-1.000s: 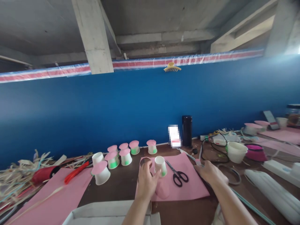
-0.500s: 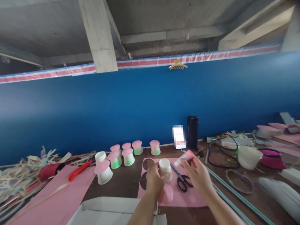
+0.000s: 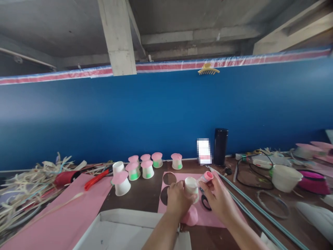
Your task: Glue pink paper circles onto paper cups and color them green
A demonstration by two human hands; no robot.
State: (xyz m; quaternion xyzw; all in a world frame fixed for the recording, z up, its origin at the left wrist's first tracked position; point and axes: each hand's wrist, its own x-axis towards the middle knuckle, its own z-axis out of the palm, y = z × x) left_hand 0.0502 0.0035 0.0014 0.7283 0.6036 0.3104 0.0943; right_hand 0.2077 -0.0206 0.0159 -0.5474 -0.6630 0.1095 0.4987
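Note:
My left hand (image 3: 178, 200) grips a small white paper cup (image 3: 191, 186) held bottom-up over a pink paper sheet (image 3: 208, 215). My right hand (image 3: 218, 197) holds a small pink-capped glue tube (image 3: 206, 177) with its tip right at the cup's base. A pink paper disc (image 3: 190, 216) hangs just below my left hand; which fingers hold it is hidden. Black scissors (image 3: 205, 201) lie on the sheet, partly behind my right hand. Two round holes (image 3: 169, 178) are cut in the sheet's left side.
Several white cups with pink tops (image 3: 147, 169) stand at the back left, beside red pliers (image 3: 96, 175) and a straw pile (image 3: 31, 180). A white box (image 3: 122, 232) sits at the near edge. A black flask (image 3: 220, 146), cables (image 3: 249, 170), a white bowl (image 3: 285, 177) and long rods (image 3: 249, 211) lie right.
My right hand rose from the table with the glue tube and came in to the cup in my left hand. The view shifted rightward.

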